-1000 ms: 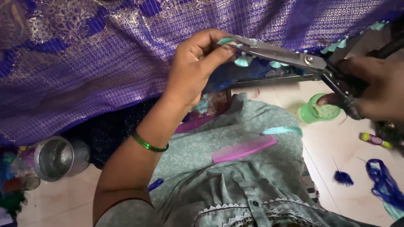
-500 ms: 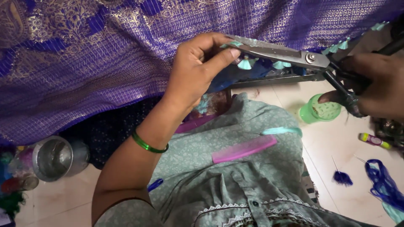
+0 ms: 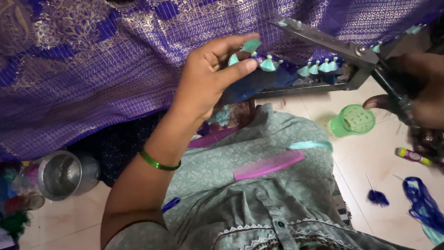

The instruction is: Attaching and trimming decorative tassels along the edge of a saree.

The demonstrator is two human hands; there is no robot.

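Note:
My left hand (image 3: 208,76) pinches the edge of a purple and gold patterned cloth (image 3: 115,51), gripping it by a row of small teal tassels (image 3: 268,64). My right hand (image 3: 416,88), at the right edge, grips the handles of large metal scissors (image 3: 333,46). Their blades are spread wide, the upper one above the tassel row and the lower one under it. A green bangle (image 3: 157,162) sits on my left wrist.
A pink comb (image 3: 268,165) and a teal strip (image 3: 310,145) lie on my green-clad lap. On the tiled floor stand a green lidded container (image 3: 354,120), a steel cup (image 3: 62,175), blue thread tufts (image 3: 378,196) and a small tube (image 3: 413,156).
The scissor blades have swung wider apart and the upper blade sits higher. My left hand has shifted along the cloth edge, so more tassels show to its right.

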